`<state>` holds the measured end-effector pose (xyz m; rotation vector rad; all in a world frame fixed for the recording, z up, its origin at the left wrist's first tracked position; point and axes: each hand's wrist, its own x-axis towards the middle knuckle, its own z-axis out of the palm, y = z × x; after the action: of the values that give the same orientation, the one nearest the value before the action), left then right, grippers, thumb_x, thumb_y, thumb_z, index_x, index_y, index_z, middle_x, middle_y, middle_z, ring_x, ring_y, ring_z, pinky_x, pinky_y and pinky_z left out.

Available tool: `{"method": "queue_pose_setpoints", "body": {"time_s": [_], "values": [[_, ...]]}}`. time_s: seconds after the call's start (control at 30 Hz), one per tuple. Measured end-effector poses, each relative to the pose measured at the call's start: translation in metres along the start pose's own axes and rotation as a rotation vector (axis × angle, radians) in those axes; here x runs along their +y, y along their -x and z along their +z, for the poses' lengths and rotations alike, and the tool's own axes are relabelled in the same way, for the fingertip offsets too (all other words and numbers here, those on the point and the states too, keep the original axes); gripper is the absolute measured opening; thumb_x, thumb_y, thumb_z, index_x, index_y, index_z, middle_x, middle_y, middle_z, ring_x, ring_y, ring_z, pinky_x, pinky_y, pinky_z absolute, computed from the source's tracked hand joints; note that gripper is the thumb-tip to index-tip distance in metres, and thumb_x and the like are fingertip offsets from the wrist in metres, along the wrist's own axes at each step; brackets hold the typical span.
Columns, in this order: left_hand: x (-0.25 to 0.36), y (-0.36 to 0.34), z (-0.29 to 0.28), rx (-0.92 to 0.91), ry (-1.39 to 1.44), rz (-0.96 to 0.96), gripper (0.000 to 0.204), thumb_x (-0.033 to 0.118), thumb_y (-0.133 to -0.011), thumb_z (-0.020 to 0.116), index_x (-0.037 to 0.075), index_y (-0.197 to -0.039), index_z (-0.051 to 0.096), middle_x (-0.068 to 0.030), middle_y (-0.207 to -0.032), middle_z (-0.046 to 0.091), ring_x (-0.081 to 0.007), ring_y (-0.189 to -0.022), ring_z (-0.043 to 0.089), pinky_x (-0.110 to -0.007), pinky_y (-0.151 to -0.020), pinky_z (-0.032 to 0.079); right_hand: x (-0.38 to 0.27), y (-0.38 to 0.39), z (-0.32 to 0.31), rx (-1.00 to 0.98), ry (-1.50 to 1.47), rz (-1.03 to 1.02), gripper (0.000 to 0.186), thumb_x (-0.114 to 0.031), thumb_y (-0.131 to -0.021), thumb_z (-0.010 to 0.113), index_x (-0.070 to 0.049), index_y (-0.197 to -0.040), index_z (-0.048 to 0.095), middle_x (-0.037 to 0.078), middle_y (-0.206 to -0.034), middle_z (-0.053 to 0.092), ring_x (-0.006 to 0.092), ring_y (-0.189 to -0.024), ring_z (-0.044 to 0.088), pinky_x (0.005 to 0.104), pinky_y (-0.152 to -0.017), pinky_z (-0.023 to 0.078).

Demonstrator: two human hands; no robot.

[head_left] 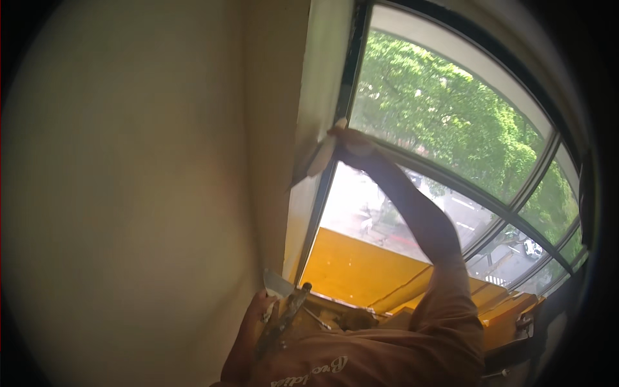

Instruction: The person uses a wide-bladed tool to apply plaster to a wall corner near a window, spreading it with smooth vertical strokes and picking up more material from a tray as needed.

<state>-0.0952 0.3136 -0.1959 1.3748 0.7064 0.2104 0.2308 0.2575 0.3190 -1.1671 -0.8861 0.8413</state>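
My right hand [351, 147] is raised to the strip beside the window frame, closed on a flat scraper [320, 157] with a pale surface, which is against the light jamb [322, 77]; its exact shape is blurred. Low down by the wall corner, my left hand [256, 308] is closed on a putty knife [277, 284] with a grey blade. A dark, smeared bar-like tool [290, 316] lies across or beside that hand; whether I grip it too I cannot tell.
A beige wall [142, 168] fills the left. The divided window [451, 109] shows trees and a street below. Under it are a yellow-orange ledge [361, 264] and some dark, indistinct items [351, 319] near my body. Dark shapes stand at the right rim.
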Motion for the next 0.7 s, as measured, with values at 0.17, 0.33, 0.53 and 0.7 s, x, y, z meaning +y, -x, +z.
{"method": "queue_pose_setpoints", "body": {"time_s": [0.17, 0.33, 0.53, 0.7], "values": [[0.021, 0.013, 0.011, -0.095, 0.019, 0.107, 0.024, 0.013, -0.094, 0.068, 0.002, -0.116, 0.067, -0.0078, -0.094, 0.073, -0.0159, -0.078, 0.068, -0.033, -0.066, 0.055, -0.184, -0.044, 0.025, -0.088, 0.075, 0.066, 0.048, -0.024, -0.105, 0.045, 0.005, -0.136, 0.024, 0.038, -0.121, 0.052, 0.0515, -0.106, 0.064, 0.0385, -0.077, 0.065], [0.040, 0.041, 0.013, -0.042, 0.066, -0.025, 0.022, 0.011, -0.094, 0.067, 0.000, -0.113, 0.066, -0.0107, -0.095, 0.074, -0.0164, -0.075, 0.068, -0.032, -0.066, 0.055, -0.341, -0.078, 0.072, -0.166, 0.139, 0.034, 0.065, -0.040, -0.106, 0.045, 0.005, -0.146, 0.021, 0.043, -0.138, 0.040, 0.0593, -0.119, 0.054, 0.0396, -0.085, 0.065], [0.047, 0.055, 0.012, 0.058, 0.049, 0.025, 0.016, 0.011, -0.096, 0.066, -0.001, -0.106, 0.062, -0.0126, -0.095, 0.074, -0.0166, -0.071, 0.067, -0.030, -0.064, 0.054, -0.412, -0.085, 0.068, -0.087, -0.200, -0.028, 0.069, -0.041, -0.105, 0.047, 0.010, -0.147, 0.028, 0.048, -0.146, 0.028, 0.0613, -0.127, 0.046, 0.0353, -0.071, 0.063], [0.100, 0.091, 0.021, 0.073, 0.195, -0.001, 0.020, 0.011, -0.097, 0.064, 0.000, -0.113, 0.060, -0.0131, -0.097, 0.073, -0.0152, -0.068, 0.065, -0.029, -0.061, 0.054, -0.380, -0.072, -0.015, -0.462, -0.638, -0.084, 0.065, -0.037, -0.106, 0.044, 0.008, -0.149, 0.022, 0.039, -0.150, 0.031, 0.0523, -0.136, 0.041, 0.0362, -0.090, 0.060]]}}
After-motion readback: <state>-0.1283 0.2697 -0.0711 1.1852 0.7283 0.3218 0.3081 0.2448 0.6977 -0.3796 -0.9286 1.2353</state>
